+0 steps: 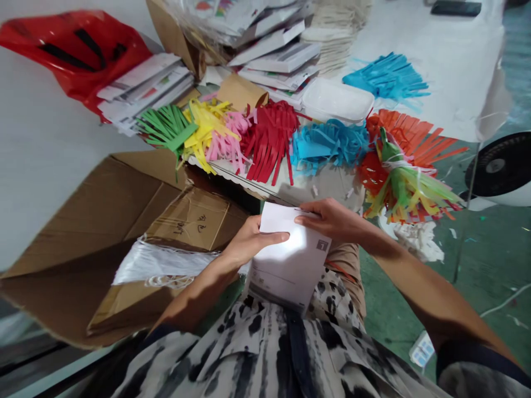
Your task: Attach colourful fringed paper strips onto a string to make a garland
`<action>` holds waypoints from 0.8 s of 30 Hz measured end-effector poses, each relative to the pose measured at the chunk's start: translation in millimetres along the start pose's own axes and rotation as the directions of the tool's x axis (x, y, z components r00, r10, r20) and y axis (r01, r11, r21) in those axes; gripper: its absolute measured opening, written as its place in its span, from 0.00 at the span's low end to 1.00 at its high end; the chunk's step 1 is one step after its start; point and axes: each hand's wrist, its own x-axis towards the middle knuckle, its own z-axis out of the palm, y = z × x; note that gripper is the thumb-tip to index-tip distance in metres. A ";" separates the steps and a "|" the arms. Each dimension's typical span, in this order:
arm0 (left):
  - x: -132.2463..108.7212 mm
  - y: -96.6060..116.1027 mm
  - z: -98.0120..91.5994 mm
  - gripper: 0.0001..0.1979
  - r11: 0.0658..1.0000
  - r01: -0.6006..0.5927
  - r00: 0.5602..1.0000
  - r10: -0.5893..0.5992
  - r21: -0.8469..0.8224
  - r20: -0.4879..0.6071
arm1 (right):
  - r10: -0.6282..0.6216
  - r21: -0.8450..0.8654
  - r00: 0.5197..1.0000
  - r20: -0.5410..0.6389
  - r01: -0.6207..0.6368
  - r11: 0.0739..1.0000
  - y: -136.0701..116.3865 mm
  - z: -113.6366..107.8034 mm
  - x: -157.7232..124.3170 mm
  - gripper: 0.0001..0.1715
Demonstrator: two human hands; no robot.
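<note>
A white flat paper packet with small print rests over my lap, held by both hands. My left hand grips its left edge, thumb lying across the front. My right hand pinches the top right edge, fingers curled over it. Just beyond, along the table edge, lies a row of fringed paper tassels: green, yellow, pink, red, blue and orange. A mixed bundle of tassels tied with white string hangs at the right.
An open cardboard box sits at my left with white tassels on it. Stacks of white packets, a red plastic bag, a clear plastic tub and another blue tassel lie further back. A white fan stands on the green floor.
</note>
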 end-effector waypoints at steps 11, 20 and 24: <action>-9.2 -10.7 -12.2 0.28 1.000 0.021 1.000 -0.021 -0.013 -0.002 | -0.028 -0.042 0.998 -0.057 0.025 0.999 -8.2 10.5 -1.7 0.18; -5.1 -9.0 -7.2 0.28 1.000 0.004 1.000 -0.004 -0.028 -0.005 | 0.033 -0.157 0.995 -0.097 -0.048 0.986 -12.8 20.5 -8.8 0.13; 0.0 -8.2 -8.0 0.31 0.996 -0.038 0.997 0.032 -0.077 -0.077 | 0.023 -0.348 0.999 -0.046 -0.037 0.937 -15.0 23.0 -9.2 0.10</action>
